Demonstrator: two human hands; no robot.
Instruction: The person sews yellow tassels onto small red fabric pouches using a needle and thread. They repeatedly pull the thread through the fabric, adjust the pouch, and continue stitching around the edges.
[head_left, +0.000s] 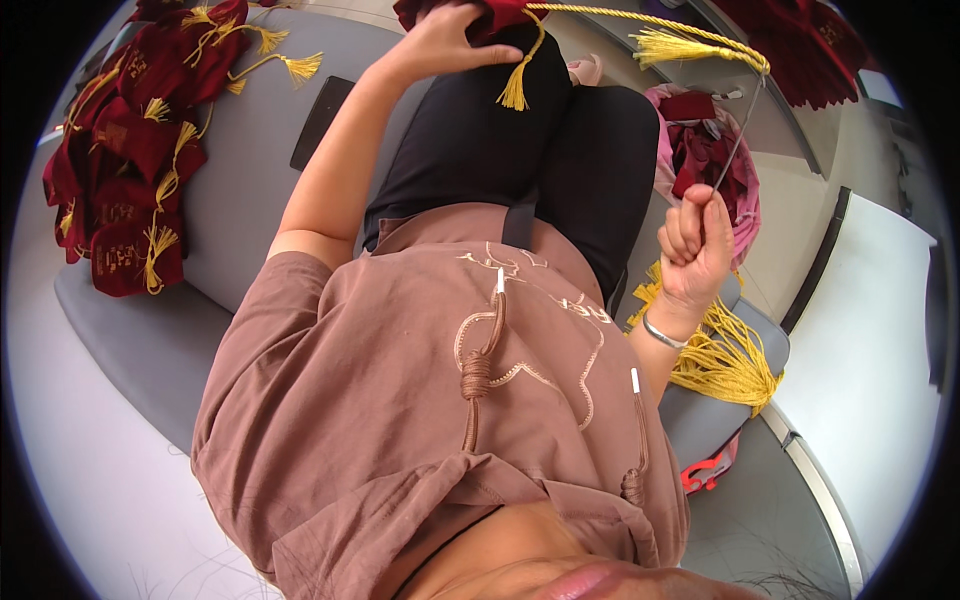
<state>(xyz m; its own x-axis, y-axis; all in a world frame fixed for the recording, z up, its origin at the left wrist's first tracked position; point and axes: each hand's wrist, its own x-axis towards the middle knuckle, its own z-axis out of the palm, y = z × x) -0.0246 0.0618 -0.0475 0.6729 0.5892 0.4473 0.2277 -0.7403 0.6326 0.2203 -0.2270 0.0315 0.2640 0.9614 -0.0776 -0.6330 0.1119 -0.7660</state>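
Observation:
At the top of the view, my left hand (442, 45) grips a dark red velvet pouch (504, 16) over my thigh, its fingers partly hidden behind the fabric. From the pouch hangs a short yellow cord end with a tassel (515, 88). A long twisted yellow cord (637, 21) stretches from it to the right, doubling back into a second tassel (667, 46). My right hand (696, 240) pinches a thin metal rod, likely a hook (739, 139), whose upper end is caught in the cord's bend.
Several red pouches with yellow tassels (139, 165) are heaped on the grey seat (255, 150) at left, near a black phone (322, 120). At right are a pink bag of red pouches (739, 217), a bundle of yellow cords (731, 367) and more red fabric (802, 52).

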